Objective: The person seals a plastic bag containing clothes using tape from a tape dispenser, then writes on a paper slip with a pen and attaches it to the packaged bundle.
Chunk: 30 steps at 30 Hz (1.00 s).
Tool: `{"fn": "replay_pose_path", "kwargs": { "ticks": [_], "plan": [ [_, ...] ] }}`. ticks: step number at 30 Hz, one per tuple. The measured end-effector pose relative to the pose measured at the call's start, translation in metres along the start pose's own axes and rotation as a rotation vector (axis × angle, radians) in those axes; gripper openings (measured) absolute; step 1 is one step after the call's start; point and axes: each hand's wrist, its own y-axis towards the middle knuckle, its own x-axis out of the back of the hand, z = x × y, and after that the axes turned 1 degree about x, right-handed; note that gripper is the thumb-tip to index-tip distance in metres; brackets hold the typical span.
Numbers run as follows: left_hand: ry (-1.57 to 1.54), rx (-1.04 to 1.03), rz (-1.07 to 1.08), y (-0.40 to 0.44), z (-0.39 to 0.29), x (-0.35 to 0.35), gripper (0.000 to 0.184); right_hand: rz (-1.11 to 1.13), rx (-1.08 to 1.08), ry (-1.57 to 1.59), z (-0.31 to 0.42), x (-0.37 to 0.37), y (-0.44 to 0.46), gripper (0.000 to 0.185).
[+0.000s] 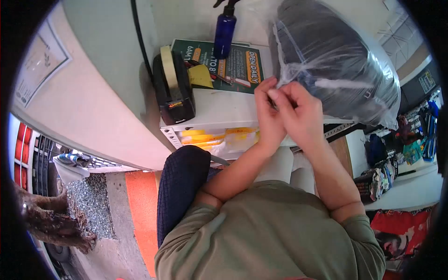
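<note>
A clear plastic bag (387,88) stuffed with dark folded fabric stands on the white shelf top (219,105). Its plastic is gathered into a twisted neck on the left side, towards me. My left hand (269,112) is closed at this neck, fingers bent and pressed together. Right beside it, my right hand (302,109) pinches at the same spot with thumb and forefinger. The two hands touch each other, and the exact bit of plastic between the fingertips is partly hidden.
Left of the bag are a black tape dispenser (178,107) with a tape roll, a green "open daily" sign (254,58), a yellow paper piece (200,75) and a blue spray bottle (225,35). Yellow-labelled packs (210,139) fill the shelf below. A basket of clothes (373,184) is at right.
</note>
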Motion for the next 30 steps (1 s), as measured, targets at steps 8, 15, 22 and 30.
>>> {"fn": "replay_pose_path", "kwargs": {
  "ticks": [8,15,22,30],
  "plan": [
    [-0.094,-0.041,-0.041,0.000,0.019,0.001,0.067,-0.003,-0.145,-0.646,-0.013,0.003,0.019,0.032],
    [0.356,0.044,0.420,0.039,-0.016,0.030,0.063,0.001,-0.139,-0.878,-0.001,0.007,0.020,0.042],
    [0.348,0.147,0.538,0.046,-0.004,0.043,0.075,0.050,-0.133,-0.996,-0.016,0.035,-0.003,0.054],
    [0.162,0.442,0.445,0.034,-0.026,0.046,0.069,0.410,0.081,-0.531,-0.039,0.056,-0.034,0.032]
  ]
}}
